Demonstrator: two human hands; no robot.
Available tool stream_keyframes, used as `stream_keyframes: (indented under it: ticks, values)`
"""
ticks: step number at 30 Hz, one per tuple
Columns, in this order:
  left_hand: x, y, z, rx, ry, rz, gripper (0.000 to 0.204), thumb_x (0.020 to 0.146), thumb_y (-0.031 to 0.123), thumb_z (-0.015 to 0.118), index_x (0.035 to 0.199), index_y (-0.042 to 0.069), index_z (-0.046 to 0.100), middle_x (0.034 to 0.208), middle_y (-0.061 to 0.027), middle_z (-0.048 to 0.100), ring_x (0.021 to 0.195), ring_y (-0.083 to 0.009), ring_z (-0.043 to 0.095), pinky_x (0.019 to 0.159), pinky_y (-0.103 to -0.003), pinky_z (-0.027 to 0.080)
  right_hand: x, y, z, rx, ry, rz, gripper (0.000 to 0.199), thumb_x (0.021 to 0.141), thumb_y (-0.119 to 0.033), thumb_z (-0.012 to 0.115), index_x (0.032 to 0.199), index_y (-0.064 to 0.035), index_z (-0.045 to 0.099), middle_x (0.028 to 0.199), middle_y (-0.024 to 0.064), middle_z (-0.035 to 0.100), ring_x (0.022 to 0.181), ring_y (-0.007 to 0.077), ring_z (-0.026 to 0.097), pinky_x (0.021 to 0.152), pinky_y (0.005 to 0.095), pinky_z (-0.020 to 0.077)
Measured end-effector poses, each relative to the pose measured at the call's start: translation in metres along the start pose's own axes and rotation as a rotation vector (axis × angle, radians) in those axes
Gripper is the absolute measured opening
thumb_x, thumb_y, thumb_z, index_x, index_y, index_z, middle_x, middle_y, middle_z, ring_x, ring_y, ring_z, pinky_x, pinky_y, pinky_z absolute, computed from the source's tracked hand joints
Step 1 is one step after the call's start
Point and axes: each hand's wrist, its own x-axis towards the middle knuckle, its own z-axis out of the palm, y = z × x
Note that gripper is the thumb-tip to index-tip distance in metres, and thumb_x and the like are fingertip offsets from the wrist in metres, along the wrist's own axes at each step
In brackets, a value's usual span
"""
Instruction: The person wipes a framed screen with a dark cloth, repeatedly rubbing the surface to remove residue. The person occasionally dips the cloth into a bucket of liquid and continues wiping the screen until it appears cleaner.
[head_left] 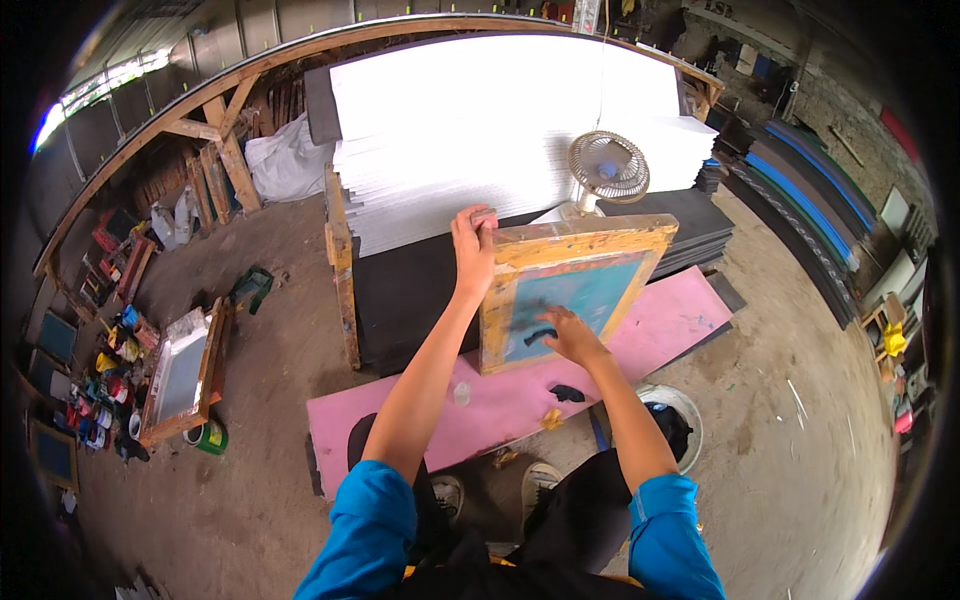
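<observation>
A wooden screen-printing frame (590, 236) with paint-stained bars stands upright and slightly tilted in front of me. Its mesh (610, 290) is teal, with a darker smeared patch low on the left. My left hand (474, 250) grips the frame's upper left corner, fingers curled over the top edge. Against the lower mesh, my right hand (572, 337) presses a small dark rag (540, 337). Below the frame lies a pink board (400, 420); on it are another dark rag (567, 393), a yellowish scrap (552, 419) and a small clear cup (461, 394).
A fan (608, 165) stands behind the frame, before stacked white sheets (430, 150) and black sheets (400, 300). A white bucket (690, 410) with black material sits by my right knee. Leftward are another screen frame (185, 375), a green can (207, 438) and several paint containers (115, 390).
</observation>
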Motion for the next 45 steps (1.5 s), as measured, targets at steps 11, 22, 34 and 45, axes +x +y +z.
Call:
stream_keyframes:
  ticks: [11,22,34,45]
  values:
    - [-0.004,0.047,0.01,0.9,-0.261,0.517,0.025,0.091,0.031,0.06,0.107,0.012,0.065,0.104,-0.0027,0.061,0.102,-0.022,0.056,0.111,-0.052,0.024,0.076,-0.029,-0.103,-0.134,0.676,-0.286,0.014,0.091,-0.019,0.061,0.094,-0.007,0.068,0.089,0.0112,0.067,0.09,0.0293,0.063,0.084,0.0398,0.0472]
    - [0.066,-0.018,0.018,0.904,-0.156,0.542,0.03,0.084,0.035,0.068,0.067,0.009,0.07,0.058,0.0002,0.062,0.079,-0.017,0.053,0.08,-0.037,0.034,0.173,0.024,-0.068,-0.322,0.483,-0.218,0.034,0.09,-0.038,0.06,0.08,-0.0059,0.063,0.079,0.0069,0.064,0.083,0.0242,0.061,0.08,0.0386,0.0443]
    - [0.042,0.002,0.008,0.79,-0.2,0.29,0.033,0.071,0.044,0.075,0.078,0.013,0.067,0.075,0.0021,0.064,0.092,-0.0161,0.054,0.084,-0.04,0.036,0.181,0.0,-0.12,-0.314,-0.466,-0.158,0.057,0.064,-0.026,0.084,0.106,-0.0038,0.051,0.1,0.0102,0.06,0.101,0.026,0.058,0.089,0.0408,0.0398]
    - [0.038,0.08,-0.006,0.865,-0.58,0.003,0.072,0.077,0.035,0.072,0.139,0.02,0.038,0.142,-0.0068,0.039,0.123,-0.0246,0.045,0.104,-0.054,0.029,0.148,-0.003,-0.125,-0.205,-0.489,-0.04,0.047,0.067,-0.013,0.079,0.107,-0.0055,0.057,0.098,0.011,0.063,0.102,0.0266,0.06,0.089,0.0441,0.0397]
